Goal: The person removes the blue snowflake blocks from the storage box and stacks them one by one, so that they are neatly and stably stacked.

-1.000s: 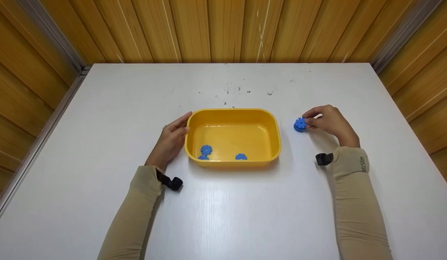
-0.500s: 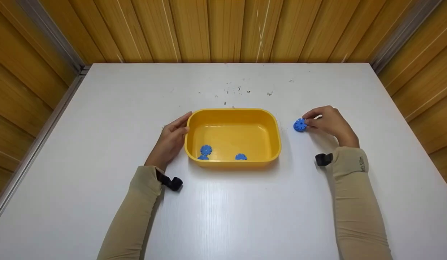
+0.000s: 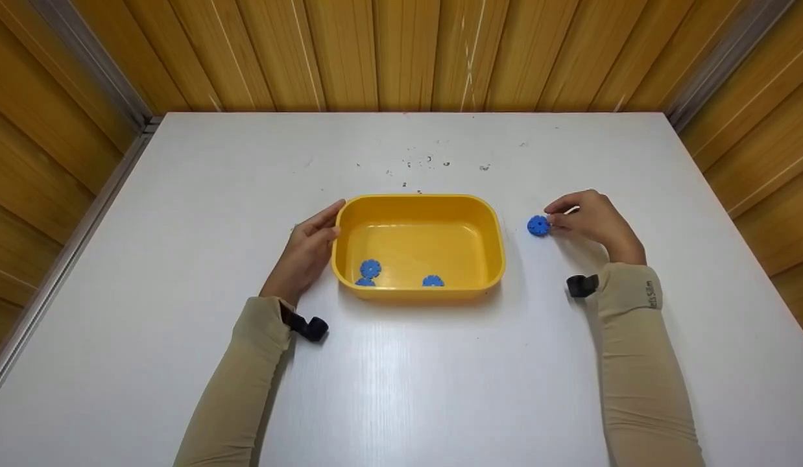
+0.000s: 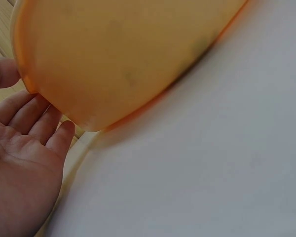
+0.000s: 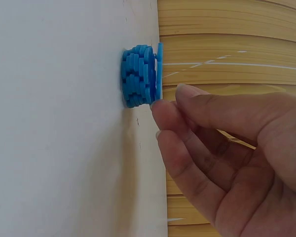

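Note:
At the left end of a yellow plastic basin point(image 3: 419, 294), my left hand point(image 3: 305, 250) grips the rim, thumb on top and fingers against the outer wall. To the right of the basin stands a short stack of blue notched discs point(image 5: 135, 76) on the table. My right hand point(image 3: 596, 220) pinches the edge of one blue notched disc point(image 5: 160, 69) between thumb and index finger. That disc lies just over the top of the stack, with a narrow gap at one side in the right wrist view. Three blue discs point(image 3: 370, 268) show inside the basin, two of them partly hidden by its near wall.
The white table point(image 3: 401, 383) has small dark worn marks behind the basin. Wood-patterned panels point(image 3: 401, 55) stand along the back and both sides. A black wrist camera point(image 3: 314, 329) sticks out from the left sleeve, another point(image 3: 578, 286) from the right.
The disc in my right hand has come down slightly and now nearly covers the stack. My left hand and the basin have stayed where they were.

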Action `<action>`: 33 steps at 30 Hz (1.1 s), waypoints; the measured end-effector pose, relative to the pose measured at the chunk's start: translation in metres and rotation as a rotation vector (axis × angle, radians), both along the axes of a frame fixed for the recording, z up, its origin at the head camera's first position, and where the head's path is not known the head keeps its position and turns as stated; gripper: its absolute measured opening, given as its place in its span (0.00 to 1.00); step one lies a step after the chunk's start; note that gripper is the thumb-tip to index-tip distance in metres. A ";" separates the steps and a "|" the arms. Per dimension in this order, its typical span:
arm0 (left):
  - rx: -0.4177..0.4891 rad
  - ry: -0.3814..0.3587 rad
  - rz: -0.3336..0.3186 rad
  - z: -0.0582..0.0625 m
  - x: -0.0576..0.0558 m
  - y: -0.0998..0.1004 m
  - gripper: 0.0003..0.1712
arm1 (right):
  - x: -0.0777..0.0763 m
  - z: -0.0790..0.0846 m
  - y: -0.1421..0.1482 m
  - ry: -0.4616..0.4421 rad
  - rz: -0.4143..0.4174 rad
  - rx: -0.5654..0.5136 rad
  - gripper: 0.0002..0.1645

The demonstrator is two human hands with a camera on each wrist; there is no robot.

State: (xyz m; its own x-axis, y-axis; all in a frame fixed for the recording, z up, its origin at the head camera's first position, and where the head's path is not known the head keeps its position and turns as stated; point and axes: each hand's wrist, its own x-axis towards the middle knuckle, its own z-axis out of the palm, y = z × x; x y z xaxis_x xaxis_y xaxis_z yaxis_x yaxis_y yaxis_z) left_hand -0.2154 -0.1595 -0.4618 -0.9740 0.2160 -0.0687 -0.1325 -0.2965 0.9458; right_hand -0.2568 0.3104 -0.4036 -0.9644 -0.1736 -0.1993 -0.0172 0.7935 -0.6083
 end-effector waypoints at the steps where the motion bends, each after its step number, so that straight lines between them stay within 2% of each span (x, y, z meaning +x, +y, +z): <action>1: -0.005 -0.001 0.002 0.000 0.000 0.000 0.34 | 0.000 0.000 0.000 -0.001 0.000 0.002 0.19; 9: 0.001 -0.004 -0.016 0.000 -0.001 -0.001 0.34 | -0.001 0.005 0.000 0.007 0.005 0.005 0.20; 19: 0.008 -0.004 -0.007 0.000 -0.001 0.000 0.35 | 0.001 0.019 -0.011 0.001 -0.010 -0.017 0.22; 33: -0.018 -0.009 -0.002 0.000 -0.001 0.001 0.34 | -0.004 0.049 -0.046 0.034 0.104 0.007 0.22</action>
State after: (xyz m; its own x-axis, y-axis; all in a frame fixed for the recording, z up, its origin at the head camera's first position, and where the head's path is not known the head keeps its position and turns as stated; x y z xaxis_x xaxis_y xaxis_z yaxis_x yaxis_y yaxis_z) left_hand -0.2161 -0.1587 -0.4614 -0.9729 0.2163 -0.0818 -0.1419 -0.2789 0.9498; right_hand -0.2605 0.2648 -0.3544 -0.9474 -0.2722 -0.1686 -0.1203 0.7907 -0.6003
